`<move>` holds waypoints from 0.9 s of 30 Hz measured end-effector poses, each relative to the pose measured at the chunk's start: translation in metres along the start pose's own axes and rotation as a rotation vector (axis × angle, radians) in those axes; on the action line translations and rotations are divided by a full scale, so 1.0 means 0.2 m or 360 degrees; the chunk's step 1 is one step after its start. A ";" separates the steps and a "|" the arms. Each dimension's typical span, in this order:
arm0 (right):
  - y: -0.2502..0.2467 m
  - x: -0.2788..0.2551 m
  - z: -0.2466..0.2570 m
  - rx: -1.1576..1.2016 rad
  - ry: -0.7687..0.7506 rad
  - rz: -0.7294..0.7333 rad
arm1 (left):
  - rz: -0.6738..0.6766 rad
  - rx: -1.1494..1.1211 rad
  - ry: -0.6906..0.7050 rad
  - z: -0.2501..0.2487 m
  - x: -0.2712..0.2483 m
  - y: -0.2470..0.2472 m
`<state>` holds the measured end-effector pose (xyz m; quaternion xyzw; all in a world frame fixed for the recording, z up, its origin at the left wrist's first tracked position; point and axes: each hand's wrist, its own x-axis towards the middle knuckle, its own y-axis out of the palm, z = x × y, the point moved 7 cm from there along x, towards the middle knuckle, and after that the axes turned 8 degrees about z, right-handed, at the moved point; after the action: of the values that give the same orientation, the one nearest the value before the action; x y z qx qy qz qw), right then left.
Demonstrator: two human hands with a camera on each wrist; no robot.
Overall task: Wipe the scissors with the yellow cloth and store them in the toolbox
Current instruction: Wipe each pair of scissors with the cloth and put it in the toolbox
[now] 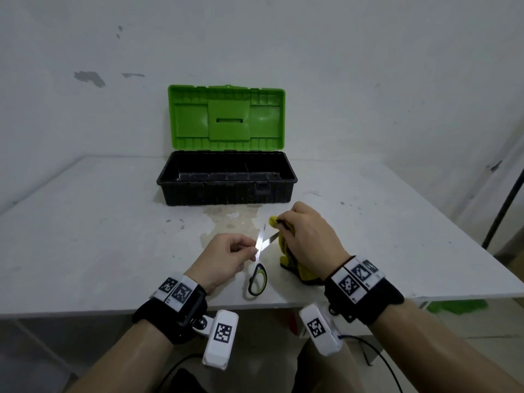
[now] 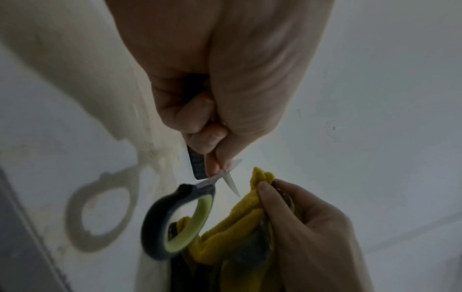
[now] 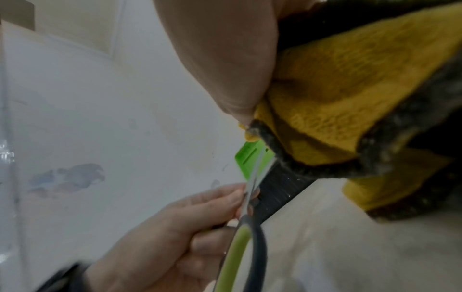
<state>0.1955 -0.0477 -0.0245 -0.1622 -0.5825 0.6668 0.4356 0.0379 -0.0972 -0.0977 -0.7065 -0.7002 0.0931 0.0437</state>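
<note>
Head view: the left hand (image 1: pixel 224 258) pinches the scissors (image 1: pixel 259 263) by the blades near the pivot, thumb and forefinger closed on the metal, the other fingers (image 2: pixel 200 118) curled into the palm. The scissors hang over the counter (image 1: pixel 85 236), blades partly spread and pointing away from the person, the one visible handle loop hanging down toward the near edge. The right hand (image 1: pixel 307 239) grips the bunched cloth (image 1: pixel 286 251), fingers wrapped round it, with a fold of it pinched up between thumb and forefinger just beside the blade tips. In the left wrist view one tip ends right by the cloth; whether it touches cannot be told.

The toolbox (image 1: pixel 226 177) stands farther back on the counter, near the wall, lid (image 1: pixel 226 117) raised upright, well apart from both hands. Bare counter lies to the left and right of the hands; the near edge runs just under the wrists, and a pale stain marks the surface between toolbox and hands.

The blades are bright, thin metal. The handle loop is dark outside with a light green inner lining. The cloth is nappy yellow with dark grey edging and soiled patches. The toolbox is ribbed black plastic, its lid bright green with moulded recesses.
</note>
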 end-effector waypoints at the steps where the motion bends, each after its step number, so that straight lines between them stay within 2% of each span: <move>1: 0.02 -0.02 0.04 -0.0044 -0.0065 0.0096 | 0.0019 0.0007 0.0018 -0.01 0.00 0.00; 4: 0.08 -0.05 0.11 -0.0156 -0.0192 0.0232 | 0.0084 0.0146 0.0082 -0.03 0.01 0.01; 9: 0.02 0.03 -0.04 -0.0045 0.0113 -0.0037 | 0.0121 0.0397 0.0143 -0.06 0.02 0.01; 12: -0.01 -0.01 0.01 0.0013 0.0000 -0.0176 | 0.0076 0.0509 0.0175 -0.10 0.04 -0.03; 16: 0.07 -0.06 0.13 -0.0044 -0.0138 -0.0042 | 0.0130 0.0580 0.0240 -0.14 0.07 -0.05; 19: 0.04 -0.01 0.06 0.0011 -0.0031 -0.0134 | 0.0119 0.0678 0.0256 -0.15 0.08 -0.05; 22: -0.03 0.03 -0.04 0.0121 0.0107 -0.0260 | 0.0097 0.0631 0.0260 -0.15 0.07 -0.06; 24: -0.04 0.01 0.00 0.0122 0.0040 -0.0302 | 0.0066 0.0604 0.0252 -0.15 0.07 -0.07; 27: 0.00 -0.06 0.14 0.0053 -0.0139 -0.0206 | 0.0060 0.0600 0.0306 -0.18 0.08 -0.09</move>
<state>0.1819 -0.0746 -0.0212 -0.0876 -0.5991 0.6534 0.4545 0.0271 -0.0784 -0.0610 -0.7045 -0.6495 0.1554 0.2401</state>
